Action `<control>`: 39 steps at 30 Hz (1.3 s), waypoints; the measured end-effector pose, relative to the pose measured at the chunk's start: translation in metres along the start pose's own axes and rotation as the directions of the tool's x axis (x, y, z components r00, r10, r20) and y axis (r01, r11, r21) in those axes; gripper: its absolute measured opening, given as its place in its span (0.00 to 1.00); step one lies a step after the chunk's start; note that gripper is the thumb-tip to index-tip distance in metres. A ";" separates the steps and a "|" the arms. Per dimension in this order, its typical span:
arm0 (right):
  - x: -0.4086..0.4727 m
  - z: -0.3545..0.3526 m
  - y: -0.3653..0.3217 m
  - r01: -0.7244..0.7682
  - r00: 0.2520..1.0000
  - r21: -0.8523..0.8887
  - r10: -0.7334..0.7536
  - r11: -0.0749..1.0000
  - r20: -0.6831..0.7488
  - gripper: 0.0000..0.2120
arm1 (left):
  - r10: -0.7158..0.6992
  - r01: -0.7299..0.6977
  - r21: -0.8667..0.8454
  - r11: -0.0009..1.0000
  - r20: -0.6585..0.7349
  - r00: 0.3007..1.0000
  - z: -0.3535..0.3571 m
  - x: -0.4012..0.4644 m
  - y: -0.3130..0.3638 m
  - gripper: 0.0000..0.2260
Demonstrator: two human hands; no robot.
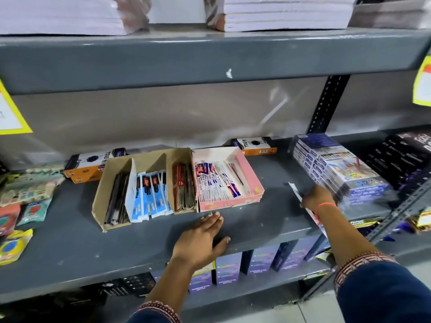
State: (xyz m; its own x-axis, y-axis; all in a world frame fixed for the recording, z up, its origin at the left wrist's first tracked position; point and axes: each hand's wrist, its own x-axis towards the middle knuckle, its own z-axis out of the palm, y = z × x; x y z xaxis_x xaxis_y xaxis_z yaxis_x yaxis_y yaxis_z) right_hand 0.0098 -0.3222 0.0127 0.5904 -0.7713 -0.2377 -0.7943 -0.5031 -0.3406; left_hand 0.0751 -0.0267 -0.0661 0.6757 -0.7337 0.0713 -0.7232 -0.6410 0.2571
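Note:
My left hand lies flat, fingers straight, on the grey metal shelf near its front edge, just in front of the pink box. My right hand reaches further right and grips a thin white packet that sticks out to its left. It sits right against the stack of blue boxes. A brown cardboard tray with dividers holds pens and blue-white packets. Beside it a pink box holds red, white and blue packets.
Two orange and black boxes lie at the back of the shelf. Loose colourful packets lie at the left, black boxes at the right. Paper stacks fill the shelf above. Purple boxes stand on the shelf below.

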 end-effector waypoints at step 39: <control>-0.064 0.028 -0.105 0.180 0.860 0.939 -0.510 0.292 -0.006 0.15 | -0.001 0.002 0.045 0.999 -0.019 1.000 -0.004 0.000 0.002 0.28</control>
State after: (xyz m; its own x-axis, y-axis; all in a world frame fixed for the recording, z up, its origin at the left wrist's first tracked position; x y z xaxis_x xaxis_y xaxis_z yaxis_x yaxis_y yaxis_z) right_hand 0.0598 -0.2092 0.0385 0.9120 -0.4095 -0.0251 0.0088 0.0806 -0.9967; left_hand 0.0744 -0.0267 -0.0617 0.6789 -0.7287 0.0898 -0.7278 -0.6518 0.2133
